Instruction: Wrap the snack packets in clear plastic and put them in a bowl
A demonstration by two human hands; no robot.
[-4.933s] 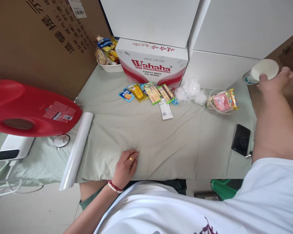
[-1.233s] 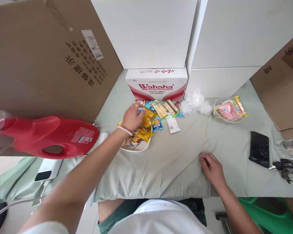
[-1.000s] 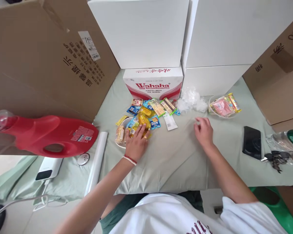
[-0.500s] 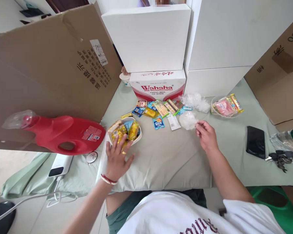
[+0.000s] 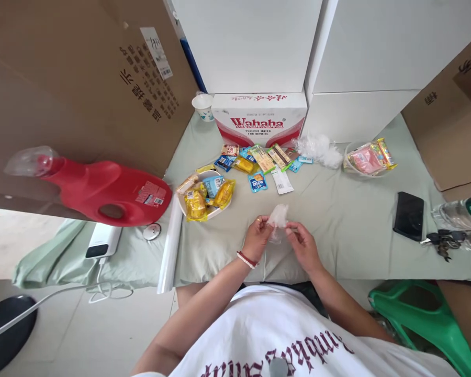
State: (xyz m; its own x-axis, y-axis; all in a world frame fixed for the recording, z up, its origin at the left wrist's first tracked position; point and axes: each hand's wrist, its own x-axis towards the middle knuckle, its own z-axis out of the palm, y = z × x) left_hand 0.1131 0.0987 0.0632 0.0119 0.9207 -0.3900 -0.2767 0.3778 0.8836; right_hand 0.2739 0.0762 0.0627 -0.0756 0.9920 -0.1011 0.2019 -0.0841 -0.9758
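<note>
A crumpled clear plastic food cover (image 5: 278, 215) is held up between my two hands, low over the front middle of the table. My left hand (image 5: 257, 236) pinches its left side and my right hand (image 5: 301, 245) grips the right side with the fingertips. To the left of my hands stands a white bowl (image 5: 220, 208) filled with wrapped snacks (image 5: 196, 201) in yellow and blue packets. More crumpled clear covers (image 5: 321, 151) lie in a heap at the back. Beyond my hands, several snack packets (image 5: 259, 158) are spread in front of the Wahaha carton (image 5: 259, 124).
At the right are a clear bowl (image 5: 351, 166) of snacks, a black phone (image 5: 408, 215), keys (image 5: 445, 241) and plastic bottles (image 5: 461, 214). A red jug (image 5: 113, 191) lies at left, near a power bank (image 5: 104, 241) and a plastic roll (image 5: 168, 256). A paper cup (image 5: 203, 107) stands behind.
My right hand has brought the clear cover from beside the packets toward me. My left hand has left the white bowl and now grips the cover too. The view has tilted down.
</note>
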